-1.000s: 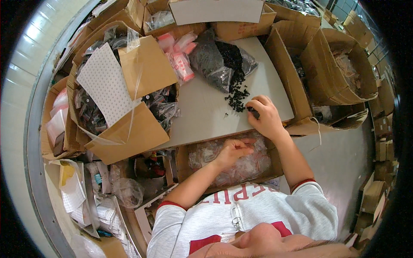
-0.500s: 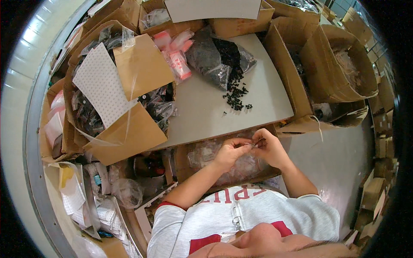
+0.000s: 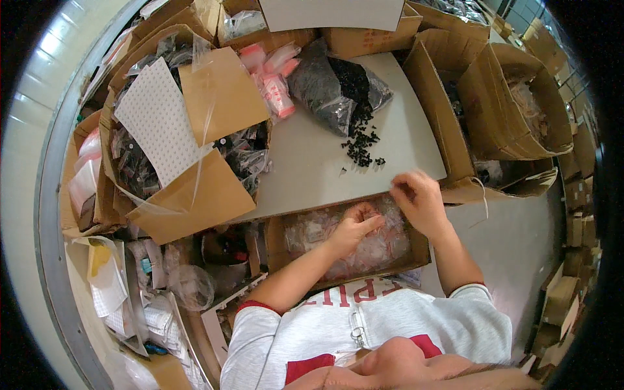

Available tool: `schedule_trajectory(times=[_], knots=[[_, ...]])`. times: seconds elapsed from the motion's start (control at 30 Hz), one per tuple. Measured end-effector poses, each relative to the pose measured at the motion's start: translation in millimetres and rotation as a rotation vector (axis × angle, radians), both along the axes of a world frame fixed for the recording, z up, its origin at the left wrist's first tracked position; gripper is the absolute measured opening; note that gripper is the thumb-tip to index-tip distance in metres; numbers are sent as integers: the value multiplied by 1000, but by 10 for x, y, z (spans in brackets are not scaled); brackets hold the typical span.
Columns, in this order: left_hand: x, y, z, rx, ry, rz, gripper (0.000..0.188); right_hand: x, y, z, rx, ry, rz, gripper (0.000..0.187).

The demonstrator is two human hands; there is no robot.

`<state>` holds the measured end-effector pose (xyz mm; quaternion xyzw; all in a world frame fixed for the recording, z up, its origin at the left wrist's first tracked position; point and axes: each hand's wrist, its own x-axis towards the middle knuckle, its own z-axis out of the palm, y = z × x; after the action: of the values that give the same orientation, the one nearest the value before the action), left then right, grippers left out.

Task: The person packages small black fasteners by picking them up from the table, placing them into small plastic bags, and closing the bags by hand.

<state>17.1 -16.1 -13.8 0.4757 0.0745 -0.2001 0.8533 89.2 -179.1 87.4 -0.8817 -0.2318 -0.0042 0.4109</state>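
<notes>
Both bare forearms come up from the lower edge, out of short grey sleeves with red cuffs, and angle toward each other. The left hand [image 3: 354, 225] is stretched forward, palm down, its fingers held together and pointing up and to the right, fairly flat. The right hand [image 3: 419, 198] sits just beside it, slightly farther from the body, with the wrist bent and the fingers curled inward toward the thumb in a loose pinch. Whether anything sits in that pinch cannot be told. The two hands are near, not touching.
</notes>
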Motion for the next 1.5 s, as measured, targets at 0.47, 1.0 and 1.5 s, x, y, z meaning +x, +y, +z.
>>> schedule_trajectory(times=[0.47,1.0,1.5], knots=[[240,-144,-177,378,-184,-79,19,133,304,-148,-165,-235,-8,8],[105,47,93,44,-361,-262,49,-215,17,144,-164,-75,509,24],[-34,145,490,697,-782,402,6,-70,143,252,-116,7,418,15]])
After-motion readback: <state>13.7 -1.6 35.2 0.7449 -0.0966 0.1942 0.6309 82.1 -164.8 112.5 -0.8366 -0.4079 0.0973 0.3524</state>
